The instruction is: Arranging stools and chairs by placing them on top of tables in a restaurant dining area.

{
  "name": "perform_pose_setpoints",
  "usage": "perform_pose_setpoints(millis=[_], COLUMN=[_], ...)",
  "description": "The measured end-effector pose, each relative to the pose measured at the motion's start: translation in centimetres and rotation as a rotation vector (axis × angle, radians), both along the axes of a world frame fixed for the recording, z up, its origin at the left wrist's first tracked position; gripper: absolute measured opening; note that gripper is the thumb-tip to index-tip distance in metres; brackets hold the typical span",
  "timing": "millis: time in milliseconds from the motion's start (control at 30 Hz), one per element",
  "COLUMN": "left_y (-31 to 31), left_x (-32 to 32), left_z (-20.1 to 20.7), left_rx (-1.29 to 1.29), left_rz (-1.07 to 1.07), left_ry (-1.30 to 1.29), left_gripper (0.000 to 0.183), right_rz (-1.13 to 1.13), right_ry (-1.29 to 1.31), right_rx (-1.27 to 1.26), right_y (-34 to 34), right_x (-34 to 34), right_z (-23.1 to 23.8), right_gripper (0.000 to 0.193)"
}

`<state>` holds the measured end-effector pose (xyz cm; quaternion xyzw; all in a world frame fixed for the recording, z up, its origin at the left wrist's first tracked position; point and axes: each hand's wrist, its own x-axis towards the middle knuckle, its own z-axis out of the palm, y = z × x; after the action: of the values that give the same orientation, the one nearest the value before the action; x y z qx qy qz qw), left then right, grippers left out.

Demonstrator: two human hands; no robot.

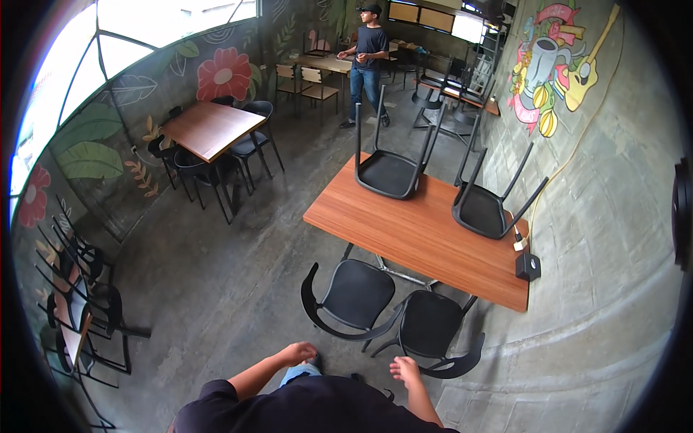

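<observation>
My left hand (297, 353) hangs in front of my body with its fingers loosely stretched, holding nothing. Nearest to it stands an upright black chair (357, 294), apart from the fingers. My right hand (406, 369) is just short of a second upright black chair (431, 323); its fingers are spread and no object shows in them. Both chairs are beside the near long edge of a brown wooden table (426, 234). On that tabletop two black chairs rest upside down, one chair (390, 173) towards the far end and another chair (480, 211) by the wall.
A black box (528, 266) and a white plug (520, 244) with a cable lie at the table's wall edge. Another wooden table (214, 128) with black chairs stands far left. Stacked chairs crowd a table (70, 310) at left. A person (369, 61) walks at the back.
</observation>
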<state>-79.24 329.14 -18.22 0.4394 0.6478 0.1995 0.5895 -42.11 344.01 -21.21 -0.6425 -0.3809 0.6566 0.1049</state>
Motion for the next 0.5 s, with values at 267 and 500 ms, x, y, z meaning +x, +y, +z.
perform_pose_setpoints(millis=[267, 500], left_y=[2.1, 1.2], left_x=[-4.1, -17.0], left_z=[6.3, 7.5], left_rx=[0.2, 0.175], left_rz=[0.497, 0.562], left_ry=[-0.448, -0.414], left_gripper=[0.032, 0.029], right_rz=[0.35, 0.201], right_ry=[0.251, 0.33], right_rx=[0.034, 0.092], right_y=[0.2, -0.4], right_x=[-15.4, -27.2], right_z=[5.2, 7.1], right_gripper=[0.024, 0.02])
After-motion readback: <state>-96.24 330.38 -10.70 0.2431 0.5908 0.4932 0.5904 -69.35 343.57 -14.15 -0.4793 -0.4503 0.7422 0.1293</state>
